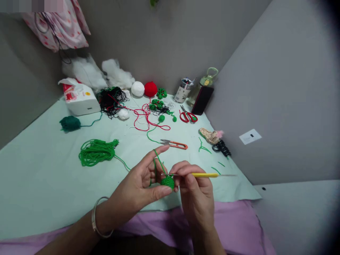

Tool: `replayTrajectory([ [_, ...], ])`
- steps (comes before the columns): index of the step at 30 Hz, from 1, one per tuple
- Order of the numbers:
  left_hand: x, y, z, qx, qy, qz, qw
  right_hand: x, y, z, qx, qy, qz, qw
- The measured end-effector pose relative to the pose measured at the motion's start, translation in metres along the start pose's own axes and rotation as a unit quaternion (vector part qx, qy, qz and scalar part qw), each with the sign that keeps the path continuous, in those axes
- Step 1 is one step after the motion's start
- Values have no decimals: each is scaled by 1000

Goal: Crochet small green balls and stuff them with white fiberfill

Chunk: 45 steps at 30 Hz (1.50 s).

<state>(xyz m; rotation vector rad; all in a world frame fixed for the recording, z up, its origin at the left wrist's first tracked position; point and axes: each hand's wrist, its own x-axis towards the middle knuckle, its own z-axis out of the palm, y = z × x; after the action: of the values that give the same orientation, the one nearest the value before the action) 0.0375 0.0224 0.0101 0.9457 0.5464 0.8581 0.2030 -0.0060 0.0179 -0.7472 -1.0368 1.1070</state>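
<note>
My left hand [143, 184] pinches a small rounded green crochet piece [167, 182] between thumb and fingers. Green yarn [159, 160] runs up over its raised index finger. In my right hand [198, 191] is a crochet hook [204, 175] with a yellow handle, held level between thumb and fingers. Its metal tip lies at the top edge of the green piece, and the exact stitch is too small to make out. A green yarn skein [97, 151] lies to the left, its strand leading toward my left hand.
Orange thread snips [175, 144] lie just beyond my hands. Red-handled scissors [188, 116], a pen holder [183, 90] and a bottle [208, 79] stand or lie back right. A tissue pack [82, 99], black yarn [111, 101], a red yarn ball [150, 89] and white stuffing [117, 73] are at the back.
</note>
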Motion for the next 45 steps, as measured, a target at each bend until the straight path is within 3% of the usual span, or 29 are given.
replayTrajectory([
  [5,-8,-2,3,42,16,0,999,-6,-5,5,52,11,26,998],
  [11,-14,2,10,122,35,23,992,-10,-8,1,36,-16,15,999],
  [15,-15,9,14,216,49,42,974,-16,-8,-6,-19,-33,-16,999],
  [18,-15,9,15,304,65,79,947,-20,-10,-11,-127,-58,-61,988],
  [21,-13,4,13,398,81,153,901,-21,-13,-12,-287,-103,-140,942],
  [24,-12,-2,11,459,97,226,854,-21,-11,-11,-461,-125,-263,838],
  [26,-12,-4,10,475,106,257,835,-22,-6,-10,-522,-113,-336,776],
  [28,-14,-4,9,477,108,277,827,-24,0,-11,-534,-95,-376,751],
  [31,-16,-2,9,451,109,273,843,-26,5,-14,-529,-68,-395,748],
  [35,-19,-1,11,353,119,208,904,-26,2,-12,-549,-74,-403,728],
  [40,-21,5,19,85,95,79,989,-29,-3,-10,-586,-79,-411,694],
  [43,-19,8,22,-103,30,-53,993,-31,-1,-14,-557,-87,-445,696],
  [45,-17,10,21,-168,5,-107,980,-31,0,-16,-507,-86,-443,735],
])
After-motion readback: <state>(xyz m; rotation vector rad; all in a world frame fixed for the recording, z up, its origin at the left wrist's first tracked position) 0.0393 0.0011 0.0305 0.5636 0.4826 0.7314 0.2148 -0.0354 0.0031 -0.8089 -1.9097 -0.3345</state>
